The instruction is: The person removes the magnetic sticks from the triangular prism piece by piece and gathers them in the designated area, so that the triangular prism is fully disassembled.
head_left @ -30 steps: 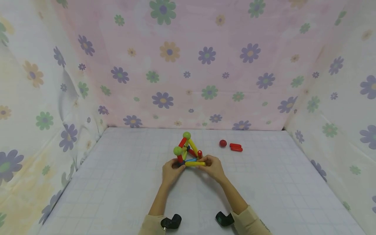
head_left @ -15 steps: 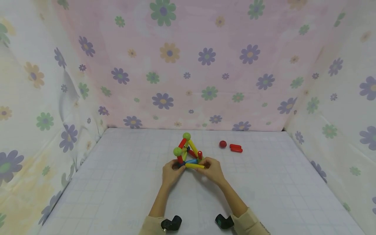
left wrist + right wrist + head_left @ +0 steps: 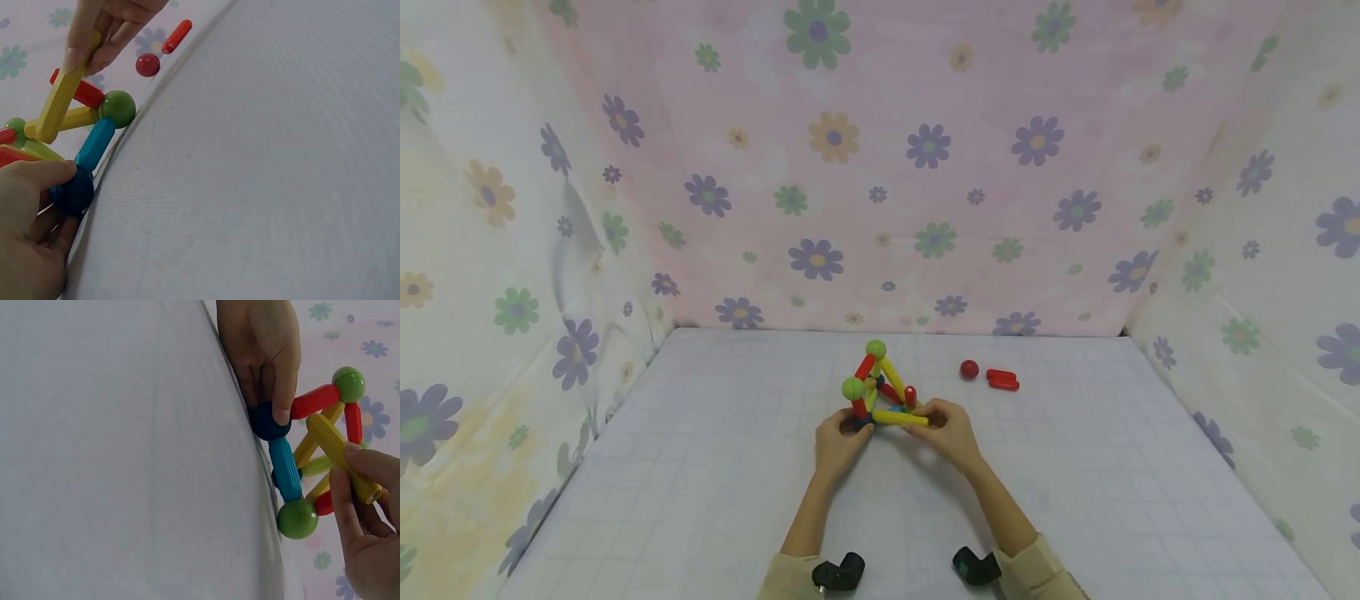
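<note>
A frame of magnetic sticks and balls stands mid-table, with lime green balls (image 3: 876,349) at its upper corners. My left hand (image 3: 837,446) pinches the dark blue ball (image 3: 74,192) at its near left corner. From that ball a blue stick (image 3: 285,469) runs along the base to a green ball (image 3: 297,519). Between thumb and fingers, my right hand (image 3: 951,433) pinches a loose yellow stick (image 3: 334,447). The right wrist view shows this stick raised off the base, its far end apart from the blue ball. A red stick (image 3: 87,94) juts from the green ball.
Right of the frame, toward the back, a red ball (image 3: 969,369) lies beside two red sticks (image 3: 1002,380). Behind the white-covered table (image 3: 715,467) hangs a flowered cloth (image 3: 880,150), with more at both sides.
The yellow stick in my right hand dipped slightly toward me, then rose and shifted a little right, now covering more of the blue stick. My left hand keeps its hold on the dark blue ball.
</note>
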A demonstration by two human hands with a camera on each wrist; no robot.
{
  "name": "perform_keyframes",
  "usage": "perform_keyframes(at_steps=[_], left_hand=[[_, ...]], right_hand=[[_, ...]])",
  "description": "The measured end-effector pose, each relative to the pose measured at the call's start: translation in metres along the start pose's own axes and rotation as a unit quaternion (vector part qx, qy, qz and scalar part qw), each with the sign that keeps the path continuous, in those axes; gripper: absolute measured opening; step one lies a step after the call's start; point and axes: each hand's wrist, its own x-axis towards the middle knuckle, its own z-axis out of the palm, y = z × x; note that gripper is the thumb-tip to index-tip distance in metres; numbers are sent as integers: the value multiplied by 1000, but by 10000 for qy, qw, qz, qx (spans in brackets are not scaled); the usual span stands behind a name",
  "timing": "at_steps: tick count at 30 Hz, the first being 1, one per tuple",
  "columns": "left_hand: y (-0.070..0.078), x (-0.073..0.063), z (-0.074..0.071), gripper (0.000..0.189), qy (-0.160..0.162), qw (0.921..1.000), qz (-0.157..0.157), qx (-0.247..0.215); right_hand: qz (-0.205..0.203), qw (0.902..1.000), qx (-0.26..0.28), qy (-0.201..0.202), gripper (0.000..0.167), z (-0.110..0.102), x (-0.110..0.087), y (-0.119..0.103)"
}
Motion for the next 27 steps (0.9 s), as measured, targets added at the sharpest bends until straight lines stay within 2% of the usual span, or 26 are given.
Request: perform_keyframes(at_steps=[3, 6, 10, 14, 17, 21, 27], left_hand=[[1, 0, 0, 36, -7, 10000, -28, -12], [2, -1, 0, 36, 0, 10000, -36, 12], [2, -2, 1, 35, 29, 10000, -30, 20], [2, -2, 1, 35, 40, 10000, -28, 22], [2, -2, 1, 35, 28, 10000, -34, 51], [2, -2, 1, 35, 18, 10000, -31, 89], [2, -2, 1, 36, -6, 10000, -43, 90]], right_hand=[[160, 9994, 239, -166, 21, -11, 3, 16], [237, 9989, 279, -307, 23, -25, 3, 20], [333, 9985, 255, -341, 24, -47, 2, 21], [391, 9987, 255, -211, 25, -72, 0, 22], [415, 9989, 199, 18, 26, -89, -3, 22], [554, 9970, 92, 531, 30, -112, -4, 24], [884, 9834, -84, 1581, 31, -144, 0, 39]])
